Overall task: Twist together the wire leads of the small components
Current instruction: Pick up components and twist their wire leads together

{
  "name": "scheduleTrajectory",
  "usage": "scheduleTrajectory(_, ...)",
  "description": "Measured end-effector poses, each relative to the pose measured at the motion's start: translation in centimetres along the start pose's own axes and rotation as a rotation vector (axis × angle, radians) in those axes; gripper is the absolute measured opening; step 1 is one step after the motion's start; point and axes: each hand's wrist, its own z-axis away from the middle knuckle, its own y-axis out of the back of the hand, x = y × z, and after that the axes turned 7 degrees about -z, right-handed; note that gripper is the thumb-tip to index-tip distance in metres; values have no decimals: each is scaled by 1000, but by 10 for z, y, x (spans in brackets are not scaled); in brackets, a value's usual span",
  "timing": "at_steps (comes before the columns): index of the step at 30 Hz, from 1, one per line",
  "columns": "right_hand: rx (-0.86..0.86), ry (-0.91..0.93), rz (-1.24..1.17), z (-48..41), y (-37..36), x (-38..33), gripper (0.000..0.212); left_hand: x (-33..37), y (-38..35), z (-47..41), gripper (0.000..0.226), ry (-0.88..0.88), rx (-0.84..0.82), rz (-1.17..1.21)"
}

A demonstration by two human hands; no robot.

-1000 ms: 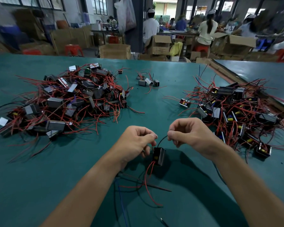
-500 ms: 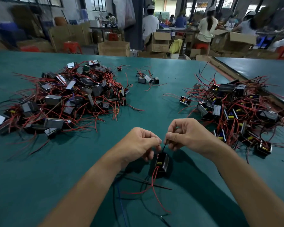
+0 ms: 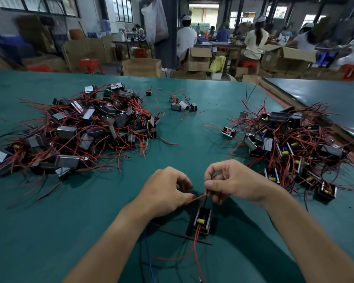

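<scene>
The small black box-shaped component (image 3: 202, 221) sits on the teal matted table (image 3: 49, 221) just below the two hands. Its long axis runs away from the person, with the far end leaning slightly right. Its open face looks up, showing a yellow cylinder inside a pale frame. From the near end thin red wires (image 3: 195, 248) trail back toward the person. From the far end a black lead (image 3: 206, 200) rises into the right hand (image 3: 233, 184). That hand's thumb and forefinger are pressed together on the top of the black lead, and its other fingers curl loosely beneath. The left hand (image 3: 168, 190) is curled too — its fingertips are clamped on a red lead (image 3: 194, 199) that stretches taut across to the right fingers. The two leads meet just above the component, and no finger touches its body. A thin dark rod (image 3: 182, 235) lies on the mat at the component's near end. Two tangled heaps of similar parts — glossy metal-faced blocks trailing red insulated wire — lie to either side, the left heap (image 3: 86, 127) and the right heap (image 3: 290, 144).
</scene>
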Motion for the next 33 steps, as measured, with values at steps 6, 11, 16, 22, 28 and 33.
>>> scheduleTrajectory(6,43,13,33,-2,1,2,8,0,-1,2,7,-80,-20,-91)
scheduleTrajectory(11,35,10,47,-2,1,3,9,2,-2,4,4,-121,0,-152)
scheduleTrajectory(16,50,2,61,-2,1,2,10,4,-6,5,6,-211,5,-255)
scheduleTrajectory(22,53,11,92,-2,-1,0,9,8,-7,4,12,-205,-18,-303)
scheduleTrajectory(28,57,48,105,-2,-3,1,11,13,-12,7,13,-188,-32,-330)
scheduleTrajectory(33,142,142,142,-4,0,5,10,12,-8,4,16,-38,-35,222)
